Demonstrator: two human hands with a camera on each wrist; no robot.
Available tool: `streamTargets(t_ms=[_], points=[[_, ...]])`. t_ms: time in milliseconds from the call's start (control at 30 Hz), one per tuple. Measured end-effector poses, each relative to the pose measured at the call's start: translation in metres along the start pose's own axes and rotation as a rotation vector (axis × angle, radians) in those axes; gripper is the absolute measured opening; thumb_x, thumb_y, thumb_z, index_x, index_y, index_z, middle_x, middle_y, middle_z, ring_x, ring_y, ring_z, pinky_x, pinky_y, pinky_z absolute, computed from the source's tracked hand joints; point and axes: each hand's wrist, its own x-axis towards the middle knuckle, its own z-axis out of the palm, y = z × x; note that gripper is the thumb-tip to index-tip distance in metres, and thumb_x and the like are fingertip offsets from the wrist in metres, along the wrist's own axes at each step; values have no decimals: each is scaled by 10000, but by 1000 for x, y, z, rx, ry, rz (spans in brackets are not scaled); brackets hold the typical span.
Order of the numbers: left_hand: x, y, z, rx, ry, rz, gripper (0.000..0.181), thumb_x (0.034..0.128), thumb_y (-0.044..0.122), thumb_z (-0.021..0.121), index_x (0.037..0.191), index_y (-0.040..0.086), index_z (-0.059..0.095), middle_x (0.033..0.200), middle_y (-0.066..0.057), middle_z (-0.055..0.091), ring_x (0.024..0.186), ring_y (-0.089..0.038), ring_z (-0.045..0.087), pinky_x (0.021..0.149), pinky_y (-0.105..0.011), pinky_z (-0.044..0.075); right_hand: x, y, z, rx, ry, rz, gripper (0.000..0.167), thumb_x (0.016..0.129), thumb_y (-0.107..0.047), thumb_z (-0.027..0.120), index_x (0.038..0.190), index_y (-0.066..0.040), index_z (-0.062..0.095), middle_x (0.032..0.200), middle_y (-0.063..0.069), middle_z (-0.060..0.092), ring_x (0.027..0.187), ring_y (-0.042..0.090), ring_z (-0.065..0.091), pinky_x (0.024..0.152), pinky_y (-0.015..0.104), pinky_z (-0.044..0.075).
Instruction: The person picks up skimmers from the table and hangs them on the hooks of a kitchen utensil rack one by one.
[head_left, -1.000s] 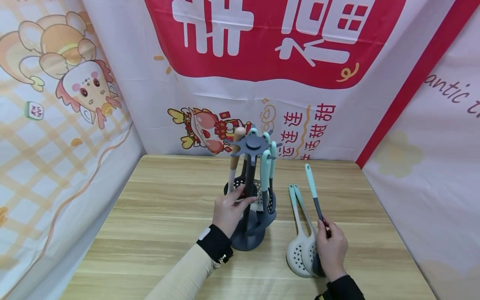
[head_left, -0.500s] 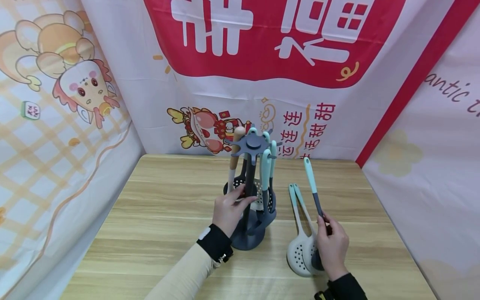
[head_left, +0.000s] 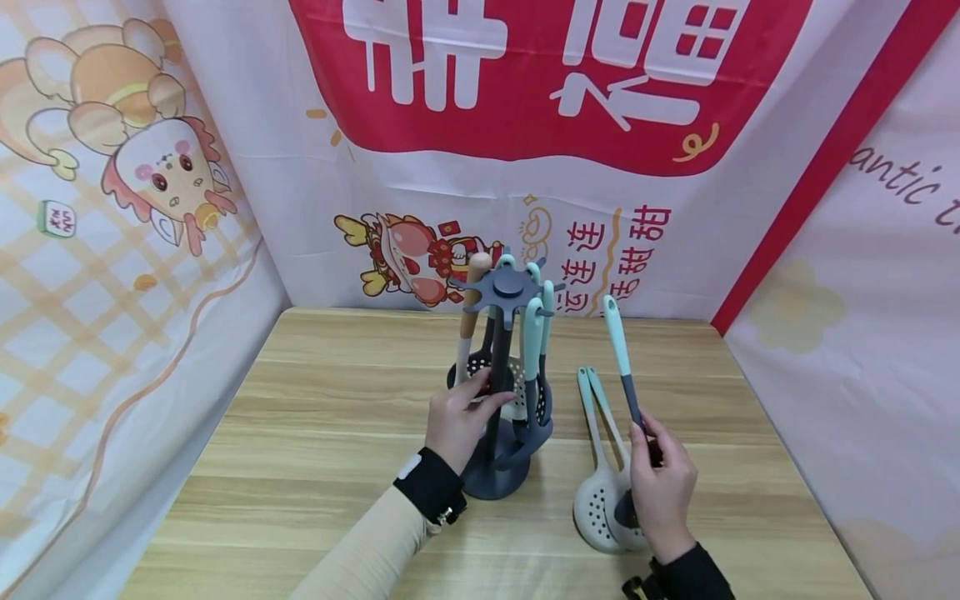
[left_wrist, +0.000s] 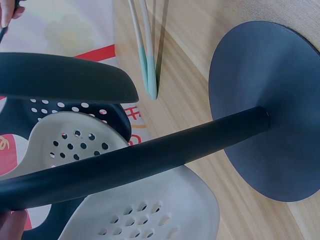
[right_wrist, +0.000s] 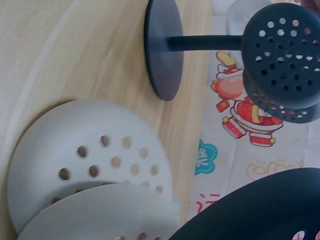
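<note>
My left hand grips the post of a dark utensil stand, thumb and fingers around it. Several kitchen utensils with mint or wood-look handles hang from the stand's star-shaped top. My right hand holds a dark skimmer low on its shaft, mint handle upward; part of its perforated head shows in the right wrist view. Beneath and left of that hand, two pale grey skimmers overlap on the table. The left wrist view shows the stand's post and only a fingertip of the left hand.
The wood-grain table ends at a printed cloth backdrop. More printed cloth hangs along the left and right sides. In the left wrist view, a dark utensil head hangs close to the post.
My right hand has raised the dark skimmer slightly, and its handle end now stands higher and a bit farther left. The left hand and stand stay in place.
</note>
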Motion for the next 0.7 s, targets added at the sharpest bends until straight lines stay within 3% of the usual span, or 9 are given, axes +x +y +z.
streamTargets(t_ms=[367,700], points=[[0,0,0,-2,3,22,324,832,193,779,1112,35,740,1000,-91,768,914,-192,746,739,-174,584,2,-23,-2,98,33,-77,263,875,77,684,1132,24,709,853,139,705,660,-59,508,567,55,449],[-1,0,0,0,-3,-12,312,839,181,772,1114,37,740,998,-87,769,917,-186,746,740,-179,585,2,-50,-6,190,79,-126,319,817,181,674,1112,63,705,844,74,698,680,-47,543,565,50,462]])
